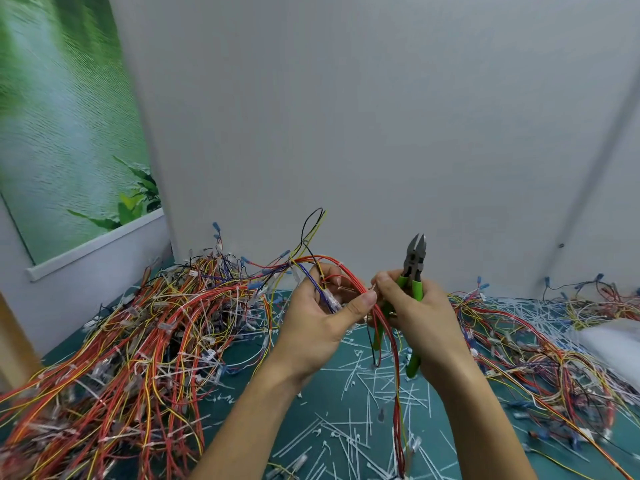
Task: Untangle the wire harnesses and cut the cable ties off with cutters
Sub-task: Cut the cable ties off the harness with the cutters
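Head view only. Left hand (322, 317) is curled round the held harness (349, 275), thumb pressed onto the red wires, with a purple lead and a clear connector lying across the palm. Right hand (415, 306) grips the green-handled cutters (414, 263) with the handles in the palm; its front fingers reach to the same red bundle and look to be pinching it, though I can't confirm contact. The cutter nose points up and away from the hands, jaws slightly parted, nothing between them. The harness arcs in from the big tangled pile (138, 341) left of the left hand, passes over the left fingers, then drops between the two hands toward the mat (242, 393), so its long axis there is near vertical. A small white tie seems to sit on the red run just above the left fingers; too small to be sure. The right hand is the tool hand, and the blades sit beside and above the bundle, facing off it. My read: tip the nose left and down across the wires. A second pile (519, 341) lies right of the right hand, and cut ties (349, 427) litter the mat below both.
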The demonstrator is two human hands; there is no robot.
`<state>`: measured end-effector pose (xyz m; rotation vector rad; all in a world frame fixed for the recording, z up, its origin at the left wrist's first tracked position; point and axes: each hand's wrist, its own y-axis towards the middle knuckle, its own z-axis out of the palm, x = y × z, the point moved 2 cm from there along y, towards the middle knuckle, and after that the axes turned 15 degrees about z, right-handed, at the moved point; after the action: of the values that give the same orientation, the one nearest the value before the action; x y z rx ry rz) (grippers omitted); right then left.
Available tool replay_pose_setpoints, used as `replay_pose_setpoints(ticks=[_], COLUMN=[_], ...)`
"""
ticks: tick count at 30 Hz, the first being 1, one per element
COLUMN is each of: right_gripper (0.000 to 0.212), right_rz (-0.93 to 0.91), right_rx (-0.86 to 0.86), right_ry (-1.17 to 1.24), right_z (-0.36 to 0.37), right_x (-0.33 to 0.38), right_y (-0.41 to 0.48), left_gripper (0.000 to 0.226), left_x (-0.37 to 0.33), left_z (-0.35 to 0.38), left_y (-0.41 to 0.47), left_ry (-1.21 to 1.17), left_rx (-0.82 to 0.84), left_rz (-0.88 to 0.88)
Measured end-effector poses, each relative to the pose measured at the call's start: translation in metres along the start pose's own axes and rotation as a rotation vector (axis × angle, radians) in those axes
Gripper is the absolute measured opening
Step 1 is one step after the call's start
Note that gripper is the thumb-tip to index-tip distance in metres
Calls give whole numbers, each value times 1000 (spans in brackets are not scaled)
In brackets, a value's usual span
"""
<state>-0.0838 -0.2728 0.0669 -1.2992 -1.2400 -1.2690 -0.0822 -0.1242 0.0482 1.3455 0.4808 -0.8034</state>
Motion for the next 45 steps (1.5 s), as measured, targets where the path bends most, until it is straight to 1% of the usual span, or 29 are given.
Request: replay_pose_setpoints(ticks=[3,4,8,12,15,18,21,23,25,28,29,31,32,34,36,38,41,45], right_gripper=[28,28,20,22,21,16,19,18,16,16,17,16,16,20,22,23,23,22], right_rz=[1,9,46,-5,-56,-56,-55,-47,-35,-29,-24,9,29,53,59,52,-4,-35], right_rx=[124,142,158,170,141,74,25,24,23,24,26,23,22,30,36,36,-1,-19], right_ry=[-64,-68,-10,29,44,75,55,53,60,62,64,78,88,100,102,95,103,143], right_z=[-1,-1,-2,-3,1,5,7,8,8,7,6,3,1,-2,-5,-8,-9,-12], right_x=[1,0,-1,-2,-1,-3,-6,-7,-7,-8,-7,-6,-6,-6,-6,-6,-5,-6], right_y=[-2,-2,1,1,-2,-1,0,1,2,4,4,6,6,7,7,7,8,9], left_gripper=[42,42,36,34,36,35,35,38,36,21,22,31,30,20,22,23,14,23], left_x=[2,3,3,1,2,4,6,8,8,4,1,-2,-3,0,1,0,-2,1], left_z=[-2,-3,-3,-3,-3,-1,-2,-2,-1,-1,0,1,1,3,5,5,3,-3], left_y=[1,1,0,0,0,-1,-2,-3,-3,-2,-1,0,0,-1,-2,-1,1,3], left_ry=[8,9,19,-20,-40,-27,-22,-27,-13,3,9,14,13,11,2,1,-11,-25], left_rx=[-19,-21,28,48,44,40,37,44,50,49,59,89,87,64,26,0,10,-17], left_rz=[5,6,1,34,51,58,65,58,42,28,29,24,16,0,-23,-43,-46,-57])
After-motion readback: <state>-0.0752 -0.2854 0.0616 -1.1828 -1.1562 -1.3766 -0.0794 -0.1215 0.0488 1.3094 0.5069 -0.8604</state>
